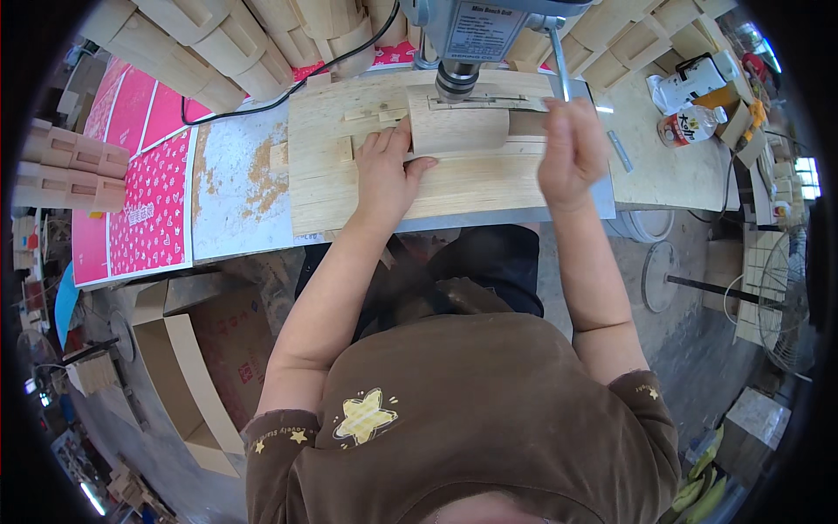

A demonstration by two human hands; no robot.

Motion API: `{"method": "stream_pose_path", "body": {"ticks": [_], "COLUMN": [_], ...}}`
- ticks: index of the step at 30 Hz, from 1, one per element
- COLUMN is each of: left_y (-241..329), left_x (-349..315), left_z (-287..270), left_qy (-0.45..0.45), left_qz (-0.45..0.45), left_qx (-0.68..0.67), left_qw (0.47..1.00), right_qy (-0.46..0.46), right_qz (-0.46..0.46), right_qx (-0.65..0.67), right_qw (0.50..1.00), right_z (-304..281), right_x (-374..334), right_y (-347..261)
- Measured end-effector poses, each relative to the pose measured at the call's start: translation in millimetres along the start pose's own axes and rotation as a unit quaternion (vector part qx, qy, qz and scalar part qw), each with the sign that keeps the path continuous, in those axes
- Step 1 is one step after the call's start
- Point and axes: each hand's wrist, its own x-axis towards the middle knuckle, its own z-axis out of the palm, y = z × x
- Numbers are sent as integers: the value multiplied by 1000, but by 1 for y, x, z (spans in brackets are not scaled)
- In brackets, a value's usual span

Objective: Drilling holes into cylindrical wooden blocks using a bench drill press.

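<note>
A small bench drill press (476, 39) stands at the far side of the table, its chuck (456, 80) over a pale curved wooden piece (463, 133). My left hand (384, 170) holds that piece at its near left corner, fingers along the left side and thumb at the near edge. Beneath it lies a wide wooden board (471, 192) with small wood strips on it. Closed around the end of the drill's metal lever (559, 63) is my right hand (573, 153), slightly blurred. Whether the bit touches the wood is too small to tell.
Stacks of wooden pieces (205, 52) line the back and left. A black cable (288, 92) crosses the table behind my left hand. On the right are a bottle (690, 127) and a grey metal strip (621, 151). A cardboard box (192, 367) stands on the floor at left.
</note>
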Motion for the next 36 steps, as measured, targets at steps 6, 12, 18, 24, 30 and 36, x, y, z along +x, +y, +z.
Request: {"method": "stream_pose_path", "body": {"ticks": [6, 12, 18, 24, 30, 36], "left_y": [1, 15, -2, -17, -15, 0], "left_x": [0, 11, 12, -4, -23, -19], "left_z": [-5, -5, -10, -67, -140, -139], "left_qy": [2, 23, -5, -1, 62, 0], "left_qz": [-14, -78, -65, -27, -300, -456], "left_qx": [-11, -204, -149, -117, -346, -357], "left_qw": [1000, 976, 987, 993, 887, 815], "right_qy": [9, -68, -259, -320, -355, -368], "right_qz": [157, 74, 164, 86, 85, 78], "right_qx": [-183, -99, -142, -238, -220, -177], "right_qw": [970, 990, 941, 913, 905, 909], "right_z": [-12, 17, -9, -22, -22, -11], "right_x": [143, 172, 32, -20, -18, -20], "right_y": [-15, 41, 38, 29, 14, -8]}}
